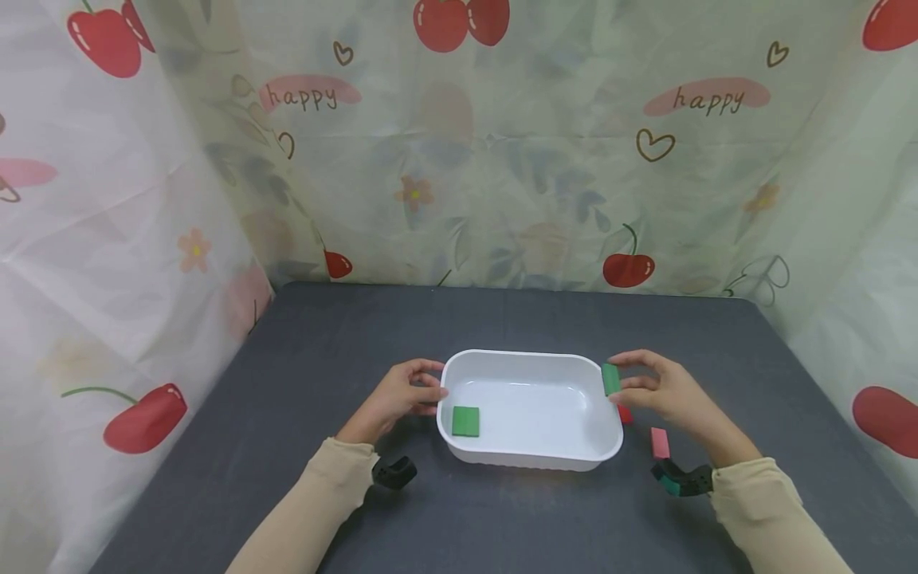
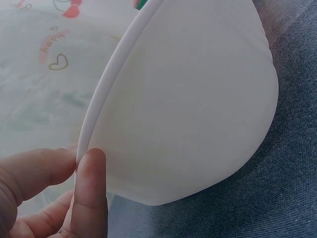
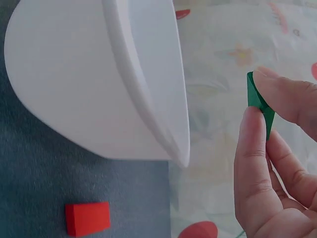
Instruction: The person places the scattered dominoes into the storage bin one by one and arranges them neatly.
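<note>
A white plastic basin [image 1: 531, 406] stands on the dark table, and a green square block [image 1: 465, 421] lies inside it at the left. My left hand [image 1: 405, 391] pinches the basin's left rim [image 2: 101, 94] between thumb and fingers. At the basin's right end, my right hand [image 1: 656, 383] holds a small green block [image 1: 610, 379] by its edges, raised near the rim. The right wrist view shows this block edge-on between thumb and fingertips, apart from the basin. Below that hand are a red block [image 1: 625, 414], partly hidden by the basin's rim, and a pinkish-red block [image 1: 660, 443].
The dark cloth-covered table [image 1: 502, 518] extends around the basin. A patterned curtain [image 1: 488, 159] hangs behind and at both sides. Black wrist devices are strapped on at the left [image 1: 394, 473] and the right [image 1: 683, 478].
</note>
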The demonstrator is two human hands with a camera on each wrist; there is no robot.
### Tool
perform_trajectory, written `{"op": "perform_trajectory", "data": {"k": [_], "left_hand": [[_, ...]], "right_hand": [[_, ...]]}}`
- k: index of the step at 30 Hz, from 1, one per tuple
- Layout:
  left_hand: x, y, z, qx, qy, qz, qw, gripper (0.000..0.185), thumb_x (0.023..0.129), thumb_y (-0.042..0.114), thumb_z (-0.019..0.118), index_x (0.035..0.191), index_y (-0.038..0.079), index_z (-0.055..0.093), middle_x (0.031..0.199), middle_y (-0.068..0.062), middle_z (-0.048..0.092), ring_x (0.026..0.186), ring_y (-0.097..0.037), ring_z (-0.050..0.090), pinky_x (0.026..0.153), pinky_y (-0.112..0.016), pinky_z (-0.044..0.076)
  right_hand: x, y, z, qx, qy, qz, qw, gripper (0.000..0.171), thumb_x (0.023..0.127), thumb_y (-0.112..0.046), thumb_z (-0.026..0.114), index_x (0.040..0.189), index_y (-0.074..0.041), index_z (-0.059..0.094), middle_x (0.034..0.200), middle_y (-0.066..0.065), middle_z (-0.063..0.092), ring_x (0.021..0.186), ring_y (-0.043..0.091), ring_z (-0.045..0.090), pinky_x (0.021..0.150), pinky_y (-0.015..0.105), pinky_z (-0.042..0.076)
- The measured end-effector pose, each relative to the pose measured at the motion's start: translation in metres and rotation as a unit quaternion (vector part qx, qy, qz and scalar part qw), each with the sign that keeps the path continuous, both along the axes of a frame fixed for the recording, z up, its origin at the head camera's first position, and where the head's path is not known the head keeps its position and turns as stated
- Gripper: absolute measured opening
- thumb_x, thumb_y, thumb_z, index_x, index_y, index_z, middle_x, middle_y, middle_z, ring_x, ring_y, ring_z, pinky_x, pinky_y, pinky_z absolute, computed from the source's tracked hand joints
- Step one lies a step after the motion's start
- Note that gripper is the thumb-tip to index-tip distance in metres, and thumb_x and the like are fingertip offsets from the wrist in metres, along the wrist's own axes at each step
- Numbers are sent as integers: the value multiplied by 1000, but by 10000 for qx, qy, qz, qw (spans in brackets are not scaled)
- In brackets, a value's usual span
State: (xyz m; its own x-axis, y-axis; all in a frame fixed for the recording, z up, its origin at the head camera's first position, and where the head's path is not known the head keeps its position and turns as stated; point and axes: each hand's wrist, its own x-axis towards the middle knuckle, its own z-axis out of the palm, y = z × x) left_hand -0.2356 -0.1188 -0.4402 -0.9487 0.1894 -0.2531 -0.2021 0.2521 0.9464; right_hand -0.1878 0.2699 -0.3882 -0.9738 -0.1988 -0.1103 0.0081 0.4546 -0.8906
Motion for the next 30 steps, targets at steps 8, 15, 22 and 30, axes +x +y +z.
{"op": "perform_trajectory", "data": {"k": [8, 15, 22, 30], "left_hand": [[0, -1, -1, 38, -5, -7, 10000, 49, 82, 6, 76, 128, 8, 57, 97, -10, 63, 73, -16, 64, 65, -29, 60], [2, 0, 0, 17, 27, -9, 10000, 50, 83, 6, 75, 128, 8, 57, 96, -11, 63, 72, -16, 64, 66, -29, 60], [0, 0, -1, 30, 30, -13, 10000, 49, 83, 6, 75, 128, 8, 57, 96, -11, 63, 72, -16, 64, 65, -29, 60], [0, -1, -1, 45, 9, -17, 10000, 49, 83, 6, 75, 129, 8, 57, 96, -11, 63, 72, -16, 64, 66, -29, 60]], "right_hand": [[1, -14, -1, 49, -30, 67, 10000, 67, 82, -25, 79, 135, -2, 46, 123, 19, 57, 97, 13, 65, 83, 35, 58], [0, -26, -6, -56, -122, 175, 9998, 65, 82, -24, 78, 136, -4, 47, 128, 20, 53, 104, 22, 63, 85, 40, 58], [0, -38, -9, 14, -77, 279, 9996, 63, 82, -25, 78, 134, -4, 48, 129, 18, 52, 110, 27, 62, 86, 36, 57], [-3, -53, -10, -72, -20, 327, 9994, 64, 81, -22, 79, 133, -2, 49, 127, 19, 52, 108, 27, 62, 86, 35, 57]]}}
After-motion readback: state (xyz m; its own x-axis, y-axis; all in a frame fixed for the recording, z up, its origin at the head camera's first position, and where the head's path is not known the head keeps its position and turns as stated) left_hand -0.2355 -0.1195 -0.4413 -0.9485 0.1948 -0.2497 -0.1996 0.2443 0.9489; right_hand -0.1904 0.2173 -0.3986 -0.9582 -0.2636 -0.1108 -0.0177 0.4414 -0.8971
